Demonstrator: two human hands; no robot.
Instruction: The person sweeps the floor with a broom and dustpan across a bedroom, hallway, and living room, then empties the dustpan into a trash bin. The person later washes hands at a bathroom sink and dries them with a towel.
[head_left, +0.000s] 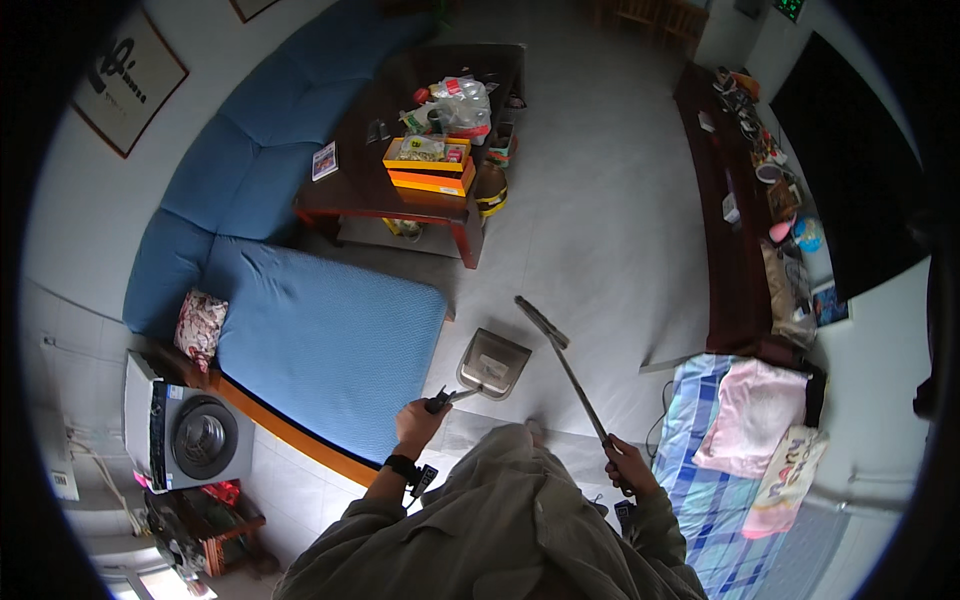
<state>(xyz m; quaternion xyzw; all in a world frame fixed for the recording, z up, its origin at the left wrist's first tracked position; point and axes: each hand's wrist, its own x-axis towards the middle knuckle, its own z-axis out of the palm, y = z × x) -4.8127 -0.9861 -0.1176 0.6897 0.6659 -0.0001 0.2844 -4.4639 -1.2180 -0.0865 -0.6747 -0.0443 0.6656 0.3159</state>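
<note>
My left hand (421, 424) is closed around the handle of a long-handled dustpan (491, 364). The grey dustpan's scoop lies over the tiled floor, just right of the blue sofa's corner. In my right hand (627, 465) is the long handle of a broom (574, 375). Its narrow dark head (541, 322) is slanted over the floor, up and to the right of the dustpan and apart from it. I cannot make out any debris in the scoop.
A blue L-shaped sofa (330, 337) borders the left side. Ahead, a dark wooden coffee table (360, 184) bears boxes and plastic bags. A long low cabinet (724, 262) lines the right. Nearer stand a bed (686, 442) with folded cloths and, lower left, a washing machine (202, 435).
</note>
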